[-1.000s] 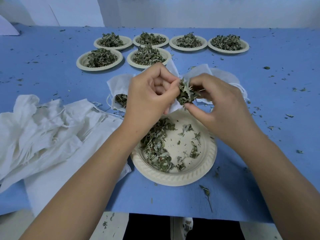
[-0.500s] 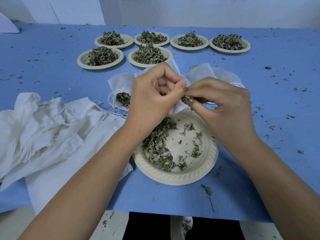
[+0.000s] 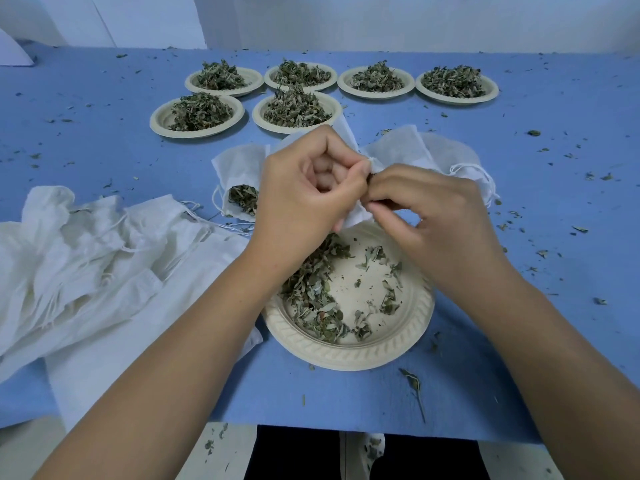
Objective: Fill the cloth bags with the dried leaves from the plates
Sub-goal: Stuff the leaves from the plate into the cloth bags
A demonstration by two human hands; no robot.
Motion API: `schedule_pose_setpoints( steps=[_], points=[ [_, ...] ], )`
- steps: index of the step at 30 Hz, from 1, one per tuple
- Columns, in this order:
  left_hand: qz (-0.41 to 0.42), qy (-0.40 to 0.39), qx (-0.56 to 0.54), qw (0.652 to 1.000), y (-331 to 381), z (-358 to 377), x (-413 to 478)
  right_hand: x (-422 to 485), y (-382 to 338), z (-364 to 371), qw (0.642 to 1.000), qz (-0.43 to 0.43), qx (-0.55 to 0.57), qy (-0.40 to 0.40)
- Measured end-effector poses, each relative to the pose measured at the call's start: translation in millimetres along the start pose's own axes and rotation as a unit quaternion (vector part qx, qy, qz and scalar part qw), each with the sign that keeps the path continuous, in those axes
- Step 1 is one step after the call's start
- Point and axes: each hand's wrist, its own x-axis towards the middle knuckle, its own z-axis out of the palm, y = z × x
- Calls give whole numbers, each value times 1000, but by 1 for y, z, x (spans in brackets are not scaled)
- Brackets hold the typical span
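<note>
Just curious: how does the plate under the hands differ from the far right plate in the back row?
The near plate is mostly emptied, bare bottom showing, with its leaves mainly on its left side; the far right plate carries a full heap. The near plate lies at the table's front edge; the far right plate sits in the back row. Both are pale round plates holding dried green leaves.

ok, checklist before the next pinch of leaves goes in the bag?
1. Left hand grips bag: ok.
2. Right hand at bag mouth: ok.
3. Current pinch fully inside: cannot tell, fingers hide it.
4. Bag held above near plate: ok.
5. Leaves on that plate to grab: ok.
6. Room in bag: cannot tell.
</note>
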Motion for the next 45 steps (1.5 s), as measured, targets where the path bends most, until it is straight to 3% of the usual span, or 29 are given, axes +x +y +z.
schedule_pose_setpoints(
  steps=[3,7,11,13,15,18,19,21,24,26,27,31,32,34,36,37,38,41,43,45],
  points=[
    [-7,13,-15,1000,1,-1,2,0,1,-1,999,12,-7,-41],
    [-10,22,-22,999,1,-3,3,2,-4,-7,997,-22,-68,7],
    [-1,-23,-49,999,4,-4,2,1,-8,0,988,-15,-98,-118],
    [-7,-35,-42,998,4,-3,2,-1,-6,1,984,-15,-103,-144],
    [-16,-22,-37,999,2,-2,3,1,-5,-4,991,-26,-95,-88],
    [-25,1,-31,999,1,-3,4,0,-5,-11,989,-87,-96,64],
    [-23,-1,-32,999,1,-3,4,0,-6,-11,987,-97,-102,77],
    [-13,-19,-45,999,3,-3,2,1,-8,-6,989,-92,-112,25],
    [0,-51,-56,997,4,-4,1,4,-13,2,976,-35,-136,-165],
    [-1,-60,-43,997,4,-3,0,2,-9,5,970,-7,-129,-207],
    [-5,-53,-38,998,4,-2,1,2,-8,3,977,3,-108,-185],
    [-18,34,-35,999,3,-7,6,4,-6,-10,1000,-16,-6,26],
    [-20,56,-35,998,2,-8,8,3,-7,-13,999,-22,37,27],
    [-28,84,-39,995,0,-10,9,3,-13,-17,973,29,202,-108],
    [-33,94,-41,994,0,-10,9,2,-19,-15,882,140,314,-324],
    [-33,95,-41,994,0,-10,9,0,-21,-11,839,170,323,-404],
    [-33,93,-41,994,0,-10,9,-4,-19,-6,821,190,313,-438],
    [-34,92,-40,994,1,-9,10,-6,-14,4,863,238,258,-364],
    [-34,90,-38,995,1,-9,10,-3,-9,3,894,216,224,-322],
    [-34,88,-38,995,1,-9,10,-3,-10,2,901,167,212,-340]
  ],
)
